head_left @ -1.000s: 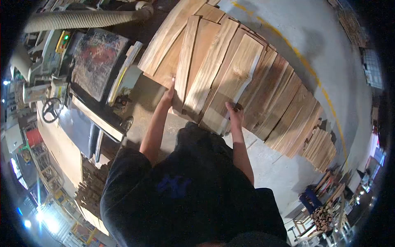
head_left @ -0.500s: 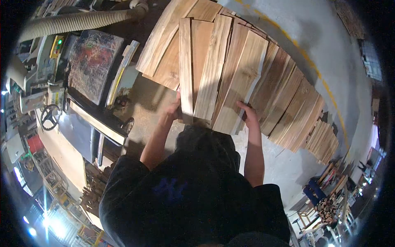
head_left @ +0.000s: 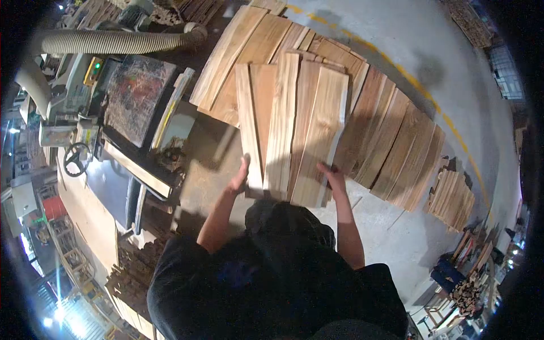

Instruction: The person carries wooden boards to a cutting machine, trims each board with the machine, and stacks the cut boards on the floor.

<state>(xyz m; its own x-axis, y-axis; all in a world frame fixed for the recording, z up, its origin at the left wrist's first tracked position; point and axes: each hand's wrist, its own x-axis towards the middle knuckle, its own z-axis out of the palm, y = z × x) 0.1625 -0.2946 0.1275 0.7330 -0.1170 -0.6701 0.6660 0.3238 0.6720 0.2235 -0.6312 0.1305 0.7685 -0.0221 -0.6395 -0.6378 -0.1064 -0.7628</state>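
Note:
A bundle of several wooden boards [head_left: 281, 124] lies side by side and partly overlapping between my two hands, its near ends against my body. My left hand [head_left: 241, 174] grips the outer left edge of the bundle, thumb on top. On the right edge, my right hand [head_left: 333, 177] is closed round the widest pale board [head_left: 323, 133], its thumb on top and its other fingers hidden beneath. Beyond and to the right of the bundle stretches a long row of more boards [head_left: 396, 150].
At left stands a machine with a worn, dusty plate [head_left: 139, 99] and a handwheel [head_left: 76, 158]. A ribbed hose [head_left: 113, 42] runs above it. Small wood strips [head_left: 451, 198] are stacked at right. A yellow line [head_left: 416, 85] crosses the floor.
The boards between my hands have moved toward my body, away from the row's far edge, and more of the row shows behind them. Both hands have come nearer with them.

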